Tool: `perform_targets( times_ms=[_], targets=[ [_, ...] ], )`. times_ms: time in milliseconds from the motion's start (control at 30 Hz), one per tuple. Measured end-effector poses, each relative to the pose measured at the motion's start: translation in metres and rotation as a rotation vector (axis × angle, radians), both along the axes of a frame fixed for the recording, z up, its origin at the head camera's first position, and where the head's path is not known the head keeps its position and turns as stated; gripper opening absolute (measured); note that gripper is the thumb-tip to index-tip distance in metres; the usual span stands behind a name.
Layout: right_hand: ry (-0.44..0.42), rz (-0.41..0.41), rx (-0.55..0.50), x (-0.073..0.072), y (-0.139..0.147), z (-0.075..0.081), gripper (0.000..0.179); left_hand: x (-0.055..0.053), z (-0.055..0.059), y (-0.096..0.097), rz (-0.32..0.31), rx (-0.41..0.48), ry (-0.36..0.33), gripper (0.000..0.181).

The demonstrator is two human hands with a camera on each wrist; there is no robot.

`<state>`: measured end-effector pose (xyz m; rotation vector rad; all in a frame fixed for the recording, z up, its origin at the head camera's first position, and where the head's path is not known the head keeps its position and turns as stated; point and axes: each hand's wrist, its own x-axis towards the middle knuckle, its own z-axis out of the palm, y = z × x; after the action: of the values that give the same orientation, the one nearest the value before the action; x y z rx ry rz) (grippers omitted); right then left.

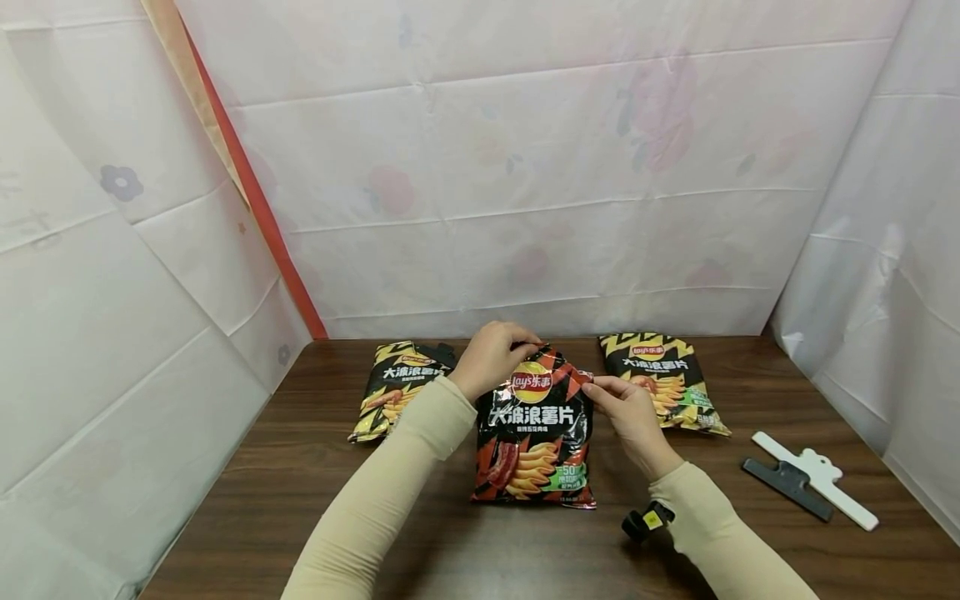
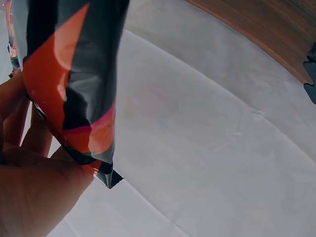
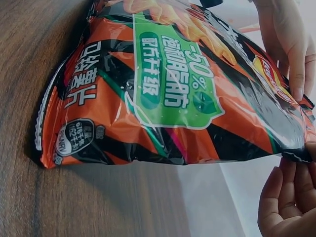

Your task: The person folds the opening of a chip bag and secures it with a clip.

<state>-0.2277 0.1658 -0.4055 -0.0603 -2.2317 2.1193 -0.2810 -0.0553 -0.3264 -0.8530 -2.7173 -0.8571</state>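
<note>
A red and black bag of potato chips (image 1: 534, 450) stands roughly upright at the table's middle, its printed front facing me. My left hand (image 1: 492, 357) grips its upper left edge, the fingers going over the top. At the upper right corner my right hand (image 1: 630, 415) pinches the bag between thumb and fingers. In the right wrist view the bag's lower end (image 3: 74, 133) is close over the wood, with the right hand (image 3: 291, 197) at the far corner. The left wrist view shows the left hand (image 2: 39, 182) holding the bag's edge (image 2: 74, 89).
Yellow and black chip bags lie behind, one at left (image 1: 378, 408) and one at right (image 1: 675, 392). A black piece (image 1: 437, 353) sits at the left bag's top. On the right lie a white clip (image 1: 821, 477) and a black clip (image 1: 783, 487). White cloth (image 1: 525, 167) surrounds the table.
</note>
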Motion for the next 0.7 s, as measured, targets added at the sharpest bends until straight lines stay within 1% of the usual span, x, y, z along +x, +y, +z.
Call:
perform_targets(
  times_ms=[100,367,533,700],
  targets=[
    [0.006,-0.002,0.010,0.0006,-0.0003,0.0005,0.029,-0.0009,-0.0002,-0.0014,-0.010,0.017,0.006,0.018],
    [0.036,0.001,0.028,0.0004,-0.0003,-0.0004,0.032,-0.0009,0.0009,-0.0051,-0.021,0.071,-0.056,0.018],
    [0.068,0.007,0.036,-0.0009,0.0002,-0.0030,0.031,-0.0012,0.0022,-0.0072,-0.029,0.066,-0.049,0.018],
    [0.107,0.016,0.041,-0.0021,0.0014,-0.0052,0.035,-0.0016,0.0032,-0.0089,-0.039,0.070,-0.036,0.018]
  ],
)
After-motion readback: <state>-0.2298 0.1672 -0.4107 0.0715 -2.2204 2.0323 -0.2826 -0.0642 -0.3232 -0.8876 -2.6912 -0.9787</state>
